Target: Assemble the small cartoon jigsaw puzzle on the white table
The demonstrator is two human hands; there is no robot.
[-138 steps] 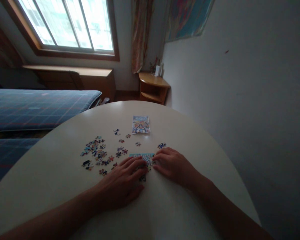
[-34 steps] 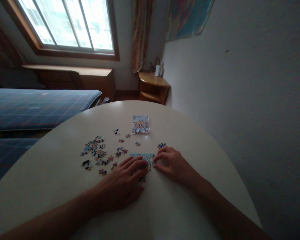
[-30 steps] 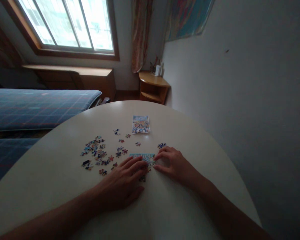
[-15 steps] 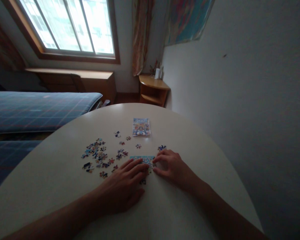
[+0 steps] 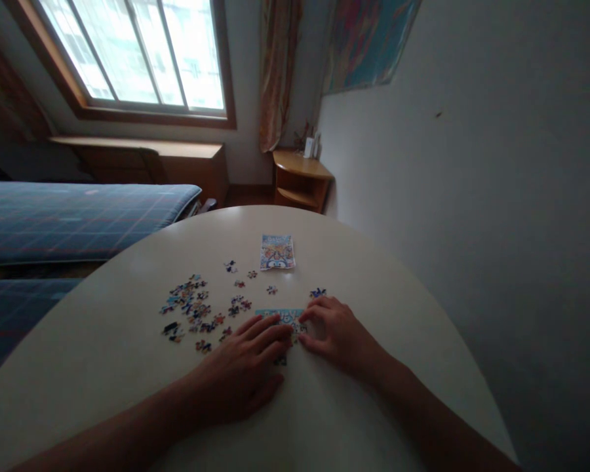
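Observation:
A partly joined puzzle with a light blue top edge (image 5: 288,314) lies on the white round table (image 5: 373,406). My left hand (image 5: 250,360) rests flat over its left and lower part, fingers spread, hiding much of it. At the puzzle's right edge is my right hand (image 5: 332,331), its thumb and index finger apart and touching the edge pieces. Just beyond that hand sits a small cluster of dark blue pieces (image 5: 318,292). Many loose pieces (image 5: 189,305) are scattered left of the puzzle. Farther back lies a printed packet (image 5: 277,252).
A few single pieces (image 5: 272,290) lie between the packet and the puzzle. Past the table are a blue plaid mattress (image 5: 78,219) on the left and a wooden corner shelf (image 5: 302,164). A wall (image 5: 472,196) runs along the right.
Both hands keep almost the same place on the puzzle. The view has tilted very slightly, so the table appears a little lower.

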